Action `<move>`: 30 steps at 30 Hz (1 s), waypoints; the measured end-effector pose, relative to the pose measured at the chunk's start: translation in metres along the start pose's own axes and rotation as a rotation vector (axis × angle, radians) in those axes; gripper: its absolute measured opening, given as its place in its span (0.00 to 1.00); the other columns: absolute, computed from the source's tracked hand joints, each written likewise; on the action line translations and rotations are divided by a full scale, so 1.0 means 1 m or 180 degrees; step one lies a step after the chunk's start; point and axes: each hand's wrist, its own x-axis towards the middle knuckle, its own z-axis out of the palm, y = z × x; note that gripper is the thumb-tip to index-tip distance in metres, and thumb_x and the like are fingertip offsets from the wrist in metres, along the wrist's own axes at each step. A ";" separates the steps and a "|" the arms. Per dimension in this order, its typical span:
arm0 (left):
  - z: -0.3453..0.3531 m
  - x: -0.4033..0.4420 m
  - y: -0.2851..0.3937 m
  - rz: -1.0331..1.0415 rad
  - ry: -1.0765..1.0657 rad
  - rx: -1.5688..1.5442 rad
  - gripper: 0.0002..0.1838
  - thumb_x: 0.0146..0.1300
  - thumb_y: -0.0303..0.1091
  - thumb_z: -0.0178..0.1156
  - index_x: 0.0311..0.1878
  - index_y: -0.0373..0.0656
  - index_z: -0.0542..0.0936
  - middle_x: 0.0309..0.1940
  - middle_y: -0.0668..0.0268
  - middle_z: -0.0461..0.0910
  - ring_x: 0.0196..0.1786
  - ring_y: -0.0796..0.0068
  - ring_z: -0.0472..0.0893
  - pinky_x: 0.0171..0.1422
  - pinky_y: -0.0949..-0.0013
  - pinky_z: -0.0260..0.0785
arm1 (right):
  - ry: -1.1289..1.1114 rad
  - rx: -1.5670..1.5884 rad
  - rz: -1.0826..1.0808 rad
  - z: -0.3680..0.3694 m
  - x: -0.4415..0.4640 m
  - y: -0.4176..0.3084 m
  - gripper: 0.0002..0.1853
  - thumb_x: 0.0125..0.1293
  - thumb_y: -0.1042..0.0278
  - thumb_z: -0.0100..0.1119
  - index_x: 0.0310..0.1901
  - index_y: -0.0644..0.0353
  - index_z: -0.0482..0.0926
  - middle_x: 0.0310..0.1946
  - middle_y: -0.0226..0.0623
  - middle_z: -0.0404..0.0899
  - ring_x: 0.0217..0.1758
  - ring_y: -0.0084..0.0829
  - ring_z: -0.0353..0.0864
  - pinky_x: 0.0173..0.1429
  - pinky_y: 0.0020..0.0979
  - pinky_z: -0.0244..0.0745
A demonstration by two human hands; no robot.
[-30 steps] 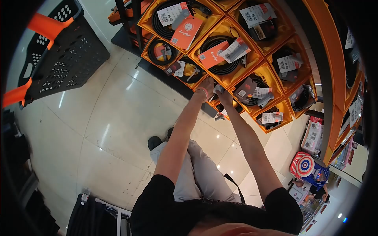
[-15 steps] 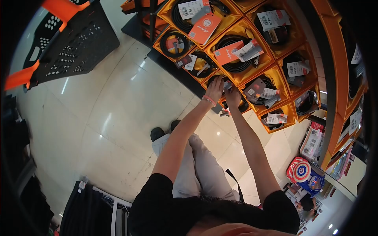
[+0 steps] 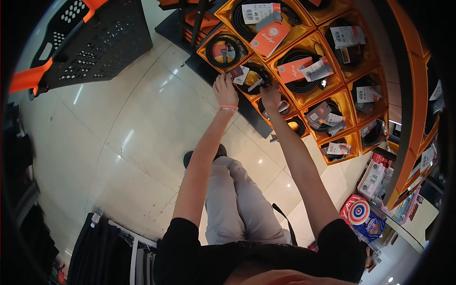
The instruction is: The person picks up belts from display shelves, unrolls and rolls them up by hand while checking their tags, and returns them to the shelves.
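Note:
Coiled black belts with tags lie in orange satin-lined boxes. My left hand (image 3: 224,91) rests at the near left edge of one small box, fingers stretched forward beside a dark tag and a white tag (image 3: 242,75). At the right side of the same box, my right hand (image 3: 270,97) has its fingers curled down at the coiled belt (image 3: 256,75), closed on its edge; the fingertips are partly hidden. Below that hand, another small box holds a belt with a tag (image 3: 283,107), partly covered by the hand.
More boxed belts with orange cards (image 3: 270,38) and price tags fill the display. A black shopping basket (image 3: 99,47) with orange handles stands at upper left. Dark trousers hang on a rack (image 3: 102,251) at lower left. Tall orange shelving (image 3: 403,156) rises at right.
Both hands have moved from a lower small box to the box above it, the left farther left. My hands are now farther apart. The view has shifted slightly.

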 end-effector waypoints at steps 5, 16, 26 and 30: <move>0.002 0.015 -0.020 0.0136 -0.0452 0.0062 0.29 0.47 0.22 0.58 0.57 0.42 0.70 0.52 0.61 0.69 0.57 0.58 0.68 0.61 0.55 0.59 | 0.0239 -0.0576 0.0176 0.003 0.005 -0.023 0.32 0.56 0.49 0.64 0.58 0.55 0.64 0.38 0.47 0.82 0.46 0.48 0.80 0.49 0.45 0.74; 0.007 0.026 -0.010 0.0157 -0.0572 -0.0265 0.22 0.51 0.23 0.58 0.53 0.41 0.73 0.47 0.55 0.73 0.47 0.55 0.74 0.48 0.58 0.68 | 0.0535 -0.0925 -0.0094 0.012 0.007 -0.010 0.29 0.56 0.46 0.63 0.50 0.59 0.68 0.34 0.51 0.81 0.40 0.51 0.82 0.41 0.48 0.76; 0.017 0.026 -0.002 0.0005 -0.0274 -0.0111 0.22 0.49 0.21 0.57 0.52 0.39 0.74 0.48 0.54 0.72 0.48 0.52 0.74 0.48 0.57 0.69 | 0.0806 -0.1056 -0.0519 0.017 0.007 -0.016 0.27 0.58 0.54 0.62 0.54 0.60 0.67 0.35 0.51 0.81 0.36 0.51 0.82 0.42 0.47 0.77; 0.014 0.013 0.000 -0.0022 -0.0439 -0.0301 0.26 0.49 0.24 0.60 0.55 0.40 0.71 0.48 0.55 0.72 0.47 0.54 0.73 0.48 0.56 0.68 | 0.0751 -0.1077 -0.0807 0.001 -0.002 -0.015 0.29 0.56 0.53 0.64 0.55 0.61 0.68 0.39 0.51 0.80 0.40 0.50 0.82 0.45 0.45 0.77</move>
